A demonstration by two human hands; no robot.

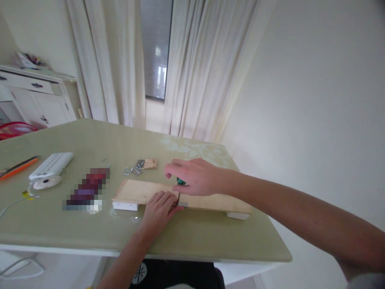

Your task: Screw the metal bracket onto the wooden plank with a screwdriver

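Note:
A pale wooden board point(132, 190) lies across the table on white blocks point(125, 206). My right hand point(200, 174) is closed around the green handle of a screwdriver point(181, 182), whose shaft points down to a small metal bracket point(183, 204) at the board's near edge. Beside the shaft, my left hand point(160, 208) presses on the board, thumb and fingers closed at the bracket's left end. Its fingertips partly cover the bracket. Whether a screw sits under the screwdriver's tip is hidden.
Behind the board lie loose screws point(128, 171), metal pieces point(139, 165) and a small wooden piece point(150, 163). On the left are a blurred-out dark red item point(88, 188), a white device point(51, 164), a white round object point(47, 182) and an orange-black tool point(19, 167).

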